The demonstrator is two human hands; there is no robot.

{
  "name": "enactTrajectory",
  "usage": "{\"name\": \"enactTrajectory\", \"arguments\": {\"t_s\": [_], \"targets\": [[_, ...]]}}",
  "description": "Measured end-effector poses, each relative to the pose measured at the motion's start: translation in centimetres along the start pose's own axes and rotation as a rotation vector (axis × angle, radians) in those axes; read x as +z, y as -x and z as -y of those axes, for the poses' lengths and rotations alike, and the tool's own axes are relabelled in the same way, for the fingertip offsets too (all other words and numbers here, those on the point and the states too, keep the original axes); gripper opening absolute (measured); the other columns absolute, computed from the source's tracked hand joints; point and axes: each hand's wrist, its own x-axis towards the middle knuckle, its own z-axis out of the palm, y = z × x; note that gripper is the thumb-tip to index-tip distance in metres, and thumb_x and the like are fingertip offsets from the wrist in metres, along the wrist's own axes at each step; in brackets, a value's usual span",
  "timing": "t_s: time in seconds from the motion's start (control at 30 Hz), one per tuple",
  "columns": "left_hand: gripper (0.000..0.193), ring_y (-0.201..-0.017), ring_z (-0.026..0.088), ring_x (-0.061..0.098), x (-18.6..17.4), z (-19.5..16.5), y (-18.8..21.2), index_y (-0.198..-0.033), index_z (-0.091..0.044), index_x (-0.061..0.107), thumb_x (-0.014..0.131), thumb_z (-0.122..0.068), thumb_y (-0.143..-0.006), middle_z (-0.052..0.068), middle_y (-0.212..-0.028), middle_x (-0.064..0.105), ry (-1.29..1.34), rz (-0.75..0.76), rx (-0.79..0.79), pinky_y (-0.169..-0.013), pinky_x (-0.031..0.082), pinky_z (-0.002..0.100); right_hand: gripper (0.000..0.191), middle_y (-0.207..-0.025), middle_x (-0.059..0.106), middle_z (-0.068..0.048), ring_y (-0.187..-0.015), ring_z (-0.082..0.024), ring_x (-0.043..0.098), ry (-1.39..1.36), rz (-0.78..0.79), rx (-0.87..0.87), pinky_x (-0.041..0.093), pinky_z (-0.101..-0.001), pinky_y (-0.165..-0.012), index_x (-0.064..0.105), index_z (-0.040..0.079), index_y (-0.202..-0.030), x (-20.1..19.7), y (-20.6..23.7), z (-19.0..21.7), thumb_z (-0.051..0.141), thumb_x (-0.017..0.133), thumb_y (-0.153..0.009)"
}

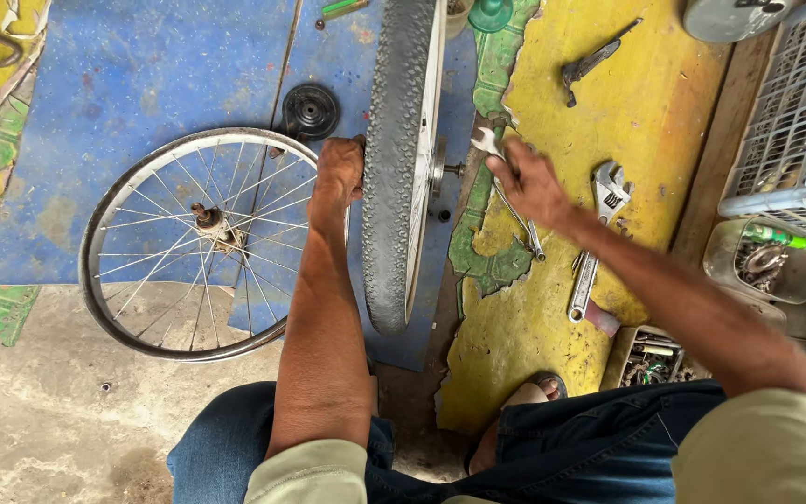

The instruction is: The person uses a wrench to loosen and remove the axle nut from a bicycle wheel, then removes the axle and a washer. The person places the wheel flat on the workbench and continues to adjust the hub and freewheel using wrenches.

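- The black knobbly-tyred bicycle wheel with a silver rim (394, 159) stands upright on its edge on the floor, between the two hands; its plane runs straight away from the person, so the tread faces the camera and its axle (450, 170) points sideways toward the right hand.
- The bare silver spoked bicycle rim without a tyre (104, 224) lies flat on the blue painted floor patch (123, 84), just left of the upright wheel and partly under the left forearm.
- The left hand (340, 173) is curled closed against the left flank of the tyre, gripping it near hub height and holding the wheel upright.
- The right hand (526, 185) is on the axle side, nearer the hub than the left; its fingers are closed around a slim silver open-ended spanner (515, 210), whose long axis runs diagonally, head up-left just beside the axle end, tail down-right over the yellow painted floor patch (646, 112).
- A large silver adjustable wrench with a red handle tip (594, 252) lies lengthwise just right of that hand, untouched.
- A small round black hub cap (309, 111) rests beyond the left hand.
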Motion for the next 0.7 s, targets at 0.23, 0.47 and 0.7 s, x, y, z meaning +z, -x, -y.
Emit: {"name": "enactTrajectory", "arguments": {"t_s": [0.23,0.47,0.7], "targets": [[0.031,-0.047,0.021,0.047,0.2,1.0,-0.8,-0.076,-0.005,0.072,0.068,-0.033,-0.09,0.007,-0.062,0.058,0.341,0.066,0.083,-0.04,0.035,0.039,0.051,-0.06,0.049,-0.003,-0.039,-0.006,0.036,-0.969,0.0,0.619,0.034,-0.026,-0.031,0.037,0.02,-0.154,3.7,5.5,6.7,0.036,0.046,-0.107],[0.04,-0.046,0.023,0.047,0.4,0.0,-0.7,-0.074,0.0,0.063,0.061,-0.034,-0.094,0.01,-0.058,0.051,0.146,0.001,-0.056,-0.041,0.043,0.042,0.058,-0.093,0.068,-0.009,-0.045,-0.007,0.044,-1.091,-0.135,0.655,0.032,-0.024,-0.036,0.031,0.016,-0.162,3.4,4.0,11.0,0.03,0.048,-0.108],[0.042,-0.049,0.022,0.05,0.5,-0.6,0.0,-0.077,0.0,0.062,0.06,-0.037,-0.097,0.009,-0.061,0.052,0.098,-0.018,-0.087,-0.046,0.049,0.041,0.056,-0.088,0.065,-0.009,-0.046,-0.009,0.046,-1.101,-0.201,0.751,0.038,-0.0251,-0.038,0.032,0.016,-0.161,4.3,3.9,11.9,0.026,0.047,-0.108]]}}
